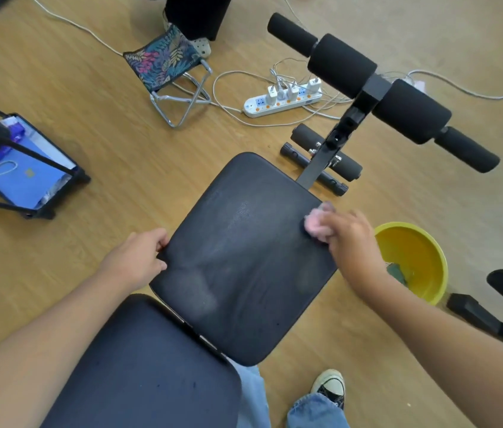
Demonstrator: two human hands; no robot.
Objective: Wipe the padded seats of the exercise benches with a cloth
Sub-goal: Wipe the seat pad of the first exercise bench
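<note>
Keep the right hand clenched on the pink cloth at the seat's far right edge, left hand pinching the left edge steady, and sweep in overlapping strokes across the dull patches toward the backrest.

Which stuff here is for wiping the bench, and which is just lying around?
For the job: pink cloth in the right hand, seat pad, left hand steadying it, yellow basin.

Just lying about: folding stool, power strip, tablet.
</note>
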